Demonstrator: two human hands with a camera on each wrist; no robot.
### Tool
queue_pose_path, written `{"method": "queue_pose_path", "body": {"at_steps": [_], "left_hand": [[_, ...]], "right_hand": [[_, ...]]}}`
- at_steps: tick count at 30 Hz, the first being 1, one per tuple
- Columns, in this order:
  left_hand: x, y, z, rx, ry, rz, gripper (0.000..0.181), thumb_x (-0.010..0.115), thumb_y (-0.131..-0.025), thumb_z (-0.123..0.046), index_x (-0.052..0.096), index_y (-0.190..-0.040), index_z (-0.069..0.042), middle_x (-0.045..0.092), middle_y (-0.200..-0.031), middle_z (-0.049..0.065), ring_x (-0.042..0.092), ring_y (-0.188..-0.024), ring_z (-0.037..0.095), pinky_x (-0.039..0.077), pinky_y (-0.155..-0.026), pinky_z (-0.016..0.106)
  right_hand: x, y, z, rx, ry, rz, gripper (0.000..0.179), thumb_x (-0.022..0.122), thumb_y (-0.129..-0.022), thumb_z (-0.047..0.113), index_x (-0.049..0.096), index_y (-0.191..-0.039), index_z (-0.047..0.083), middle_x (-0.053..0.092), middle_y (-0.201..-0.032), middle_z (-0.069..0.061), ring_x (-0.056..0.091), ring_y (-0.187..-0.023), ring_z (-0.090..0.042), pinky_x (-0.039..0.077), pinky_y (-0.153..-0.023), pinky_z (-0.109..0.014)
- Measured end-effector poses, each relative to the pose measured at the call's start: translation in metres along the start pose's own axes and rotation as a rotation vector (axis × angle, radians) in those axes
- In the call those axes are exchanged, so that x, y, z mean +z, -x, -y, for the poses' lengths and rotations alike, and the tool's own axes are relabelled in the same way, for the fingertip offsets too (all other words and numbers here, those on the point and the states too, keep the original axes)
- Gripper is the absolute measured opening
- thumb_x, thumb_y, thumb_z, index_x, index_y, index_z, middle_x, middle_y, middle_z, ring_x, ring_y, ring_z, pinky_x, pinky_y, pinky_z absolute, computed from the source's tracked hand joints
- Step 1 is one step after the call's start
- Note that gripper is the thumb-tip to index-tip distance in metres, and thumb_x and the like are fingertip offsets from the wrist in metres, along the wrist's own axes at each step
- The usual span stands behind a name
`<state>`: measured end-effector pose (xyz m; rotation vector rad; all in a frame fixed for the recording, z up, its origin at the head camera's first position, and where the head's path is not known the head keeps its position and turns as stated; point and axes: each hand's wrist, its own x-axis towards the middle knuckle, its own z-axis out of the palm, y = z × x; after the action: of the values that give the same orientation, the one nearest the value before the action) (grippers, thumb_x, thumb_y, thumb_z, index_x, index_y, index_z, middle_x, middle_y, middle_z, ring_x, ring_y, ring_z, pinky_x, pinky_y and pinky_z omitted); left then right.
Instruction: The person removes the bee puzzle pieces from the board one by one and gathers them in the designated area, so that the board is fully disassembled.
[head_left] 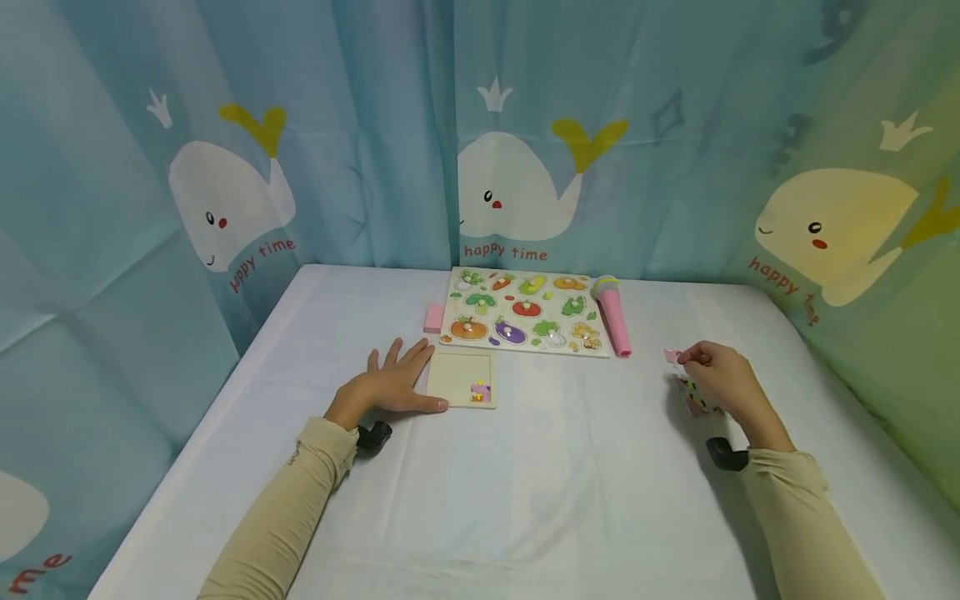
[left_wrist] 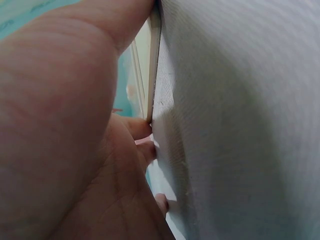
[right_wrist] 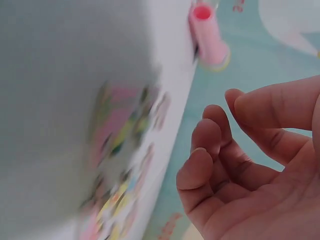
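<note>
In the head view my left hand (head_left: 393,387) lies spread at the left edge of a square wooden puzzle tray (head_left: 457,375). Its thumb rests by the tray's front corner; the left wrist view shows fingertips against the tray's side (left_wrist: 154,65). One colourful puzzle piece (head_left: 480,392) sits in the tray's front right corner. On the right, my right hand (head_left: 716,375) hovers over several loose pink and patterned puzzle pieces (head_left: 696,407), partly hidden beneath it. The right wrist view shows its fingers loosely bent above the blurred pieces (right_wrist: 120,122), with nothing visible between them.
Behind the tray lies a vegetable peg board (head_left: 525,310). A pink toy microphone (head_left: 613,317) is along its right side, and a pink block (head_left: 434,317) by its left. A whale-printed curtain (head_left: 405,150) borders the white table (head_left: 525,500).
</note>
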<state>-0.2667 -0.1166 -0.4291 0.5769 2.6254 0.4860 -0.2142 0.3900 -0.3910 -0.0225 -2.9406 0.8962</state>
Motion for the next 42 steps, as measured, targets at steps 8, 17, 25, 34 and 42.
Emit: {"method": "queue_pose_path", "body": {"at_steps": [8, 17, 25, 34, 42], "left_hand": [[0.003, -0.004, 0.003, -0.006, 0.0, -0.006, 0.117, 0.067, -0.092, -0.068, 0.006, -0.174, -0.012, -0.003, -0.18, 0.009, -0.016, -0.161, 0.042, -0.01, -0.122, 0.071], [-0.001, 0.001, 0.0, -0.002, 0.0, -0.008, 0.116, 0.069, -0.092, -0.067, 0.009, -0.173, -0.01, -0.001, -0.18, 0.011, -0.013, -0.162, 0.044, -0.008, -0.122, 0.072], [-0.001, 0.0, 0.0, 0.002, 0.001, -0.007, 0.116, 0.069, -0.093, -0.067, 0.009, -0.173, -0.009, -0.001, -0.18, 0.011, -0.013, -0.161, 0.044, -0.009, -0.122, 0.072], [-0.001, 0.001, 0.0, -0.016, -0.011, -0.017, 0.115, 0.069, -0.093, -0.068, 0.011, -0.173, -0.01, 0.001, -0.18, 0.01, -0.01, -0.162, 0.044, -0.007, -0.122, 0.072], [0.0, 0.0, 0.001, -0.003, 0.004, -0.013, 0.116, 0.069, -0.092, -0.067, 0.01, -0.173, -0.01, 0.0, -0.18, 0.01, -0.013, -0.161, 0.044, -0.01, -0.122, 0.071]], "right_hand": [[0.02, -0.016, 0.036, -0.131, 0.009, 0.055, 0.024, 0.054, -0.105, 0.007, 0.068, -0.115, -0.009, 0.067, -0.094, -0.016, 0.056, -0.082, -0.025, 0.047, -0.067, -0.036], [0.046, -0.024, 0.081, -0.26, -0.058, 0.125, 0.017, 0.062, -0.106, 0.007, 0.069, -0.111, -0.007, 0.066, -0.09, -0.009, 0.055, -0.082, -0.023, 0.047, -0.07, -0.038], [0.069, -0.03, 0.111, -0.351, -0.113, 0.171, 0.012, 0.065, -0.104, 0.005, 0.072, -0.107, -0.005, 0.067, -0.09, -0.006, 0.058, -0.083, -0.022, 0.05, -0.073, -0.035], [0.096, -0.036, 0.144, -0.453, -0.111, 0.238, 0.007, 0.068, -0.101, 0.005, 0.073, -0.101, 0.0, 0.064, -0.086, -0.003, 0.055, -0.082, -0.02, 0.047, -0.073, -0.036], [0.111, -0.038, 0.163, -0.513, -0.148, 0.302, 0.014, 0.071, -0.099, 0.005, 0.073, -0.109, -0.005, 0.069, -0.093, -0.005, 0.059, -0.088, -0.022, 0.049, -0.077, -0.038]]}}
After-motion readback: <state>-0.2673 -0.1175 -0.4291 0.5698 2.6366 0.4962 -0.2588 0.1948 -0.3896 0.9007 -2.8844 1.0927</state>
